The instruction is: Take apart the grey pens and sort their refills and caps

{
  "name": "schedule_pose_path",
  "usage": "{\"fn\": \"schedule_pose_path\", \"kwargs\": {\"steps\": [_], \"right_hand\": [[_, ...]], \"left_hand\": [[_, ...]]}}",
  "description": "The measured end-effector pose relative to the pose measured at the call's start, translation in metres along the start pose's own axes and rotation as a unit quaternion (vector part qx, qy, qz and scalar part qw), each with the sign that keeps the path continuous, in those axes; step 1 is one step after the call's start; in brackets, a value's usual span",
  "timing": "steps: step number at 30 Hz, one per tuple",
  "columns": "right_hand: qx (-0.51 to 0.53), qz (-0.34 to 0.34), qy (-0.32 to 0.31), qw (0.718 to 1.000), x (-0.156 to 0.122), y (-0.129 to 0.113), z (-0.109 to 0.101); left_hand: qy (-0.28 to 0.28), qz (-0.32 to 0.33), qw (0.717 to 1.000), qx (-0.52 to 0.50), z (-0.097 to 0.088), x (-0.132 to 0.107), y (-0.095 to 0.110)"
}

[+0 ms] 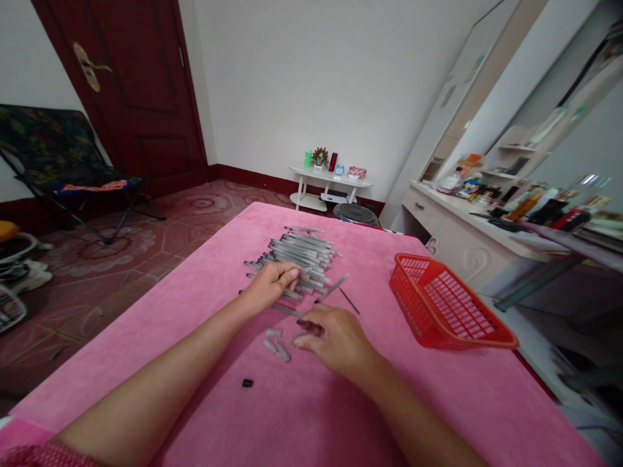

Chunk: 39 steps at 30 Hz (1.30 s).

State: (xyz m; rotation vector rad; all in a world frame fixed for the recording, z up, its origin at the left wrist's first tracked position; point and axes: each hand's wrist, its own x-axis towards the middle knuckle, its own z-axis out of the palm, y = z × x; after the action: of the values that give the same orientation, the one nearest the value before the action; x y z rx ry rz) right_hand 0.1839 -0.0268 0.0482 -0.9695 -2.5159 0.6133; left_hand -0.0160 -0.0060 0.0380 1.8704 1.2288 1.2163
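A heap of grey pens [302,256] lies on the pink tablecloth [204,272]. My left hand [270,283] rests at the near edge of the heap, fingers curled and pinched on a grey pen. My right hand [335,337] lies on the cloth closer to me, fingers closed around a thin dark piece I cannot make out. A loose grey pen barrel [332,287] and a thin dark refill [349,301] lie just beyond it. A few grey caps [276,345] sit left of my right hand, and a small black piece [247,383] lies nearer to me.
A red plastic basket [448,302] stands at the right of the table. Beyond are a white dresser with bottles [487,207], a small white shelf table [328,185], a dark red door [126,91] and a folding chair [58,162] on the tiled floor.
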Motion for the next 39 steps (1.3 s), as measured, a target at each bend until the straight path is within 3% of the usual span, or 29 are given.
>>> {"fn": "schedule_pose_path", "kwargs": {"steps": [5, 9, 12, 14, 16, 20, 23, 29, 34, 36, 39], "right_hand": [[0.111, 0.069, 0.118, 0.984, 0.006, 0.017, -0.013], [0.211, 0.08, 0.12, 0.967, 0.009, 0.026, -0.011], [0.271, 0.081, 0.11, 0.953, 0.011, 0.025, -0.007], [0.32, 0.091, 0.08, 0.94, 0.011, 0.023, -0.008], [0.378, 0.11, 0.027, 0.919, 0.011, 0.021, -0.009], [0.485, 0.157, -0.035, 0.86, 0.008, 0.02, -0.011], [0.513, 0.181, -0.047, 0.838, 0.007, 0.018, -0.01], [0.524, 0.194, -0.069, 0.827, 0.007, 0.016, -0.005], [0.541, 0.185, -0.045, 0.819, 0.007, 0.018, -0.005], [0.51, 0.181, -0.029, 0.84, 0.007, 0.02, -0.004], [0.401, 0.162, 0.032, 0.901, 0.007, 0.024, -0.002]], "left_hand": [[-0.05, 0.048, 0.989, 0.129, 0.006, -0.006, 0.017], [-0.055, 0.065, 0.99, 0.115, 0.015, -0.007, 0.023], [0.014, 0.02, 0.998, -0.061, 0.019, -0.006, 0.025], [0.066, -0.016, 0.969, -0.236, 0.02, -0.004, 0.026], [0.099, -0.045, 0.921, -0.375, 0.019, -0.003, 0.026], [0.132, -0.081, 0.86, -0.486, 0.017, -0.002, 0.019], [0.153, -0.083, 0.835, -0.522, 0.019, -0.001, 0.015], [0.141, -0.091, 0.827, -0.537, 0.025, -0.004, 0.02], [0.06, -0.119, 0.853, -0.505, 0.03, -0.009, 0.021], [0.068, -0.125, 0.861, -0.489, 0.032, -0.011, 0.02], [0.107, -0.143, 0.862, -0.474, 0.036, -0.011, 0.019]]}}
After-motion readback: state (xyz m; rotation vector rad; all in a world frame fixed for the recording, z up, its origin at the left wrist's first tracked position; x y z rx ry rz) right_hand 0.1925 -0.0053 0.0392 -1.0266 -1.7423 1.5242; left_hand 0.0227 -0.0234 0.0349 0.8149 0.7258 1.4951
